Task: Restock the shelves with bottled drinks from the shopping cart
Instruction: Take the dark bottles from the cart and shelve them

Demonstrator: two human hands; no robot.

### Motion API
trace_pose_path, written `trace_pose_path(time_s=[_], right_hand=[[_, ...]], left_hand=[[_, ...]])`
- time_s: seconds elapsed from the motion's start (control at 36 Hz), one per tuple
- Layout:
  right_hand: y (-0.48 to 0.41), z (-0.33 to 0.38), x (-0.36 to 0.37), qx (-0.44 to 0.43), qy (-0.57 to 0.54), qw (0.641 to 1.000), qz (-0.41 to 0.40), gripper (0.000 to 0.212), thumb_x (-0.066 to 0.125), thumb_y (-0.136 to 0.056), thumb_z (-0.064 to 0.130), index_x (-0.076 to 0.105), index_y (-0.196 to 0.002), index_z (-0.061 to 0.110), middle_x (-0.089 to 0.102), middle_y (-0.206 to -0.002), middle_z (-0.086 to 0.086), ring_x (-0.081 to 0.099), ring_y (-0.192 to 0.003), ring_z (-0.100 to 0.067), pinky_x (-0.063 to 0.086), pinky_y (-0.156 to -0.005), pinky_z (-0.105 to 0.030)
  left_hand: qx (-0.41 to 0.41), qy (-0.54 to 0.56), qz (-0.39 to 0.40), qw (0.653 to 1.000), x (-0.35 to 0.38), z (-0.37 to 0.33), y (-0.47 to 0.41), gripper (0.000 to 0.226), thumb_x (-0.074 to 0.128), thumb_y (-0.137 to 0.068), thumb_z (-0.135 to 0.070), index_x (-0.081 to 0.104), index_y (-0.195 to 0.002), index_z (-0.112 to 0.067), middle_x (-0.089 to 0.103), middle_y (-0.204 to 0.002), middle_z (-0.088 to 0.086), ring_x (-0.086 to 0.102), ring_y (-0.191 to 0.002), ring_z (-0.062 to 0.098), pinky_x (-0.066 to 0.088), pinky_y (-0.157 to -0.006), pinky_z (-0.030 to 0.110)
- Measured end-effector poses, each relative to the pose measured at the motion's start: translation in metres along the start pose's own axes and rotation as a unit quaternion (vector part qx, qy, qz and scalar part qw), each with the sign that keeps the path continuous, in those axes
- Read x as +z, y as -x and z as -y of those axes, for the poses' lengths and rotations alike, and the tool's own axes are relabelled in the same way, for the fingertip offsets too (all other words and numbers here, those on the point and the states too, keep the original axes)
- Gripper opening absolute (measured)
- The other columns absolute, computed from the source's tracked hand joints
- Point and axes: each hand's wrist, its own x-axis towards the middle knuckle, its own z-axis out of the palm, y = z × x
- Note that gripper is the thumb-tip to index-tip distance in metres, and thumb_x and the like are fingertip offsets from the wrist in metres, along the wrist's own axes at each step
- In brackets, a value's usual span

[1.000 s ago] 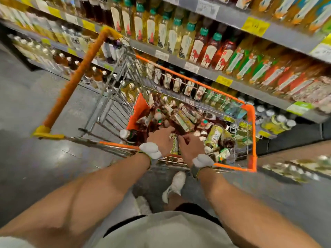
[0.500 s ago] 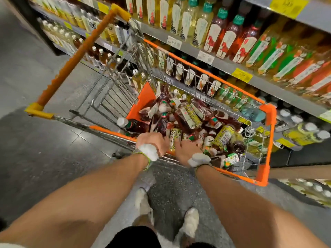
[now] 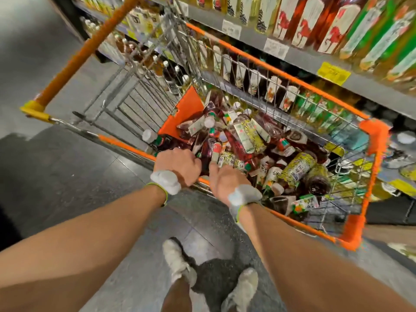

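Note:
The wire shopping cart with orange trim stands beside the drink shelves, heaped with bottled drinks. My left hand sits over the cart's near rim, its fingers curled against a dark red bottle. My right hand reaches over the same rim just to the right. Its thumb points up and its fingers curl down onto a yellow-labelled bottle, with the fingertips hidden among the bottles.
The cart's orange handle juts to the upper left over grey floor. Full shelves of bottles run along the cart's far side, with yellow price tags on the edges. My two shoes stand on the floor below the cart.
The view has tilted down and closer to the cart. Both hands have stayed at the near rim, with the right hand shifted a little deeper among the bottles.

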Motion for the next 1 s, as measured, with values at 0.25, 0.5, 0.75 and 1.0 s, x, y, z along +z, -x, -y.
trace_pose_path(time_s=[0.25, 0.5, 0.75, 1.0], right_hand=[[-0.005, 0.003, -0.011, 0.056, -0.105, 0.992, 0.046, 0.045, 0.021, -0.107, 0.034, 0.042, -0.144, 0.017, 0.054, -0.134, -0.019, 0.051, -0.124, -0.041, 0.045, -0.099, -0.046], [-0.013, 0.003, 0.002, 0.089, -0.139, 0.986, 0.007, 0.068, 0.023, -0.099, 0.058, 0.066, -0.110, 0.006, 0.066, -0.112, -0.021, 0.063, -0.096, -0.039, 0.045, -0.078, -0.038], [-0.020, 0.007, -0.001, 0.115, -0.177, 0.977, 0.004, 0.051, 0.039, -0.099, 0.053, 0.054, -0.075, 0.010, 0.058, -0.086, -0.014, 0.056, -0.085, -0.033, 0.044, -0.081, -0.037], [-0.028, -0.008, -0.010, 0.145, -0.235, 0.959, 0.066, 0.041, 0.066, -0.088, 0.048, 0.066, -0.071, 0.011, 0.063, -0.073, -0.012, 0.058, -0.070, -0.024, 0.046, -0.061, -0.024]], left_hand=[[0.005, 0.005, -0.004, 1.000, 0.002, 0.005, -0.001, 0.046, 0.036, -0.091, -0.047, 0.072, -0.093, -0.019, 0.070, -0.094, 0.013, 0.066, -0.086, 0.036, 0.041, -0.065, 0.034], [-0.014, 0.009, 0.059, 0.998, -0.003, 0.005, -0.004, 0.049, 0.033, -0.086, -0.053, 0.069, -0.091, -0.020, 0.069, -0.092, 0.010, 0.057, -0.075, 0.032, 0.043, -0.065, 0.034], [-0.027, 0.011, 0.130, 0.991, -0.009, 0.009, -0.011, 0.051, 0.034, -0.086, -0.055, 0.069, -0.101, -0.021, 0.071, -0.097, 0.008, 0.062, -0.081, 0.031, 0.049, -0.070, 0.035], [-0.035, 0.079, 0.274, 0.958, -0.013, -0.005, -0.042, 0.056, 0.046, -0.092, -0.066, 0.064, -0.107, -0.014, 0.067, -0.102, 0.010, 0.060, -0.084, 0.030, 0.045, -0.072, 0.031]])
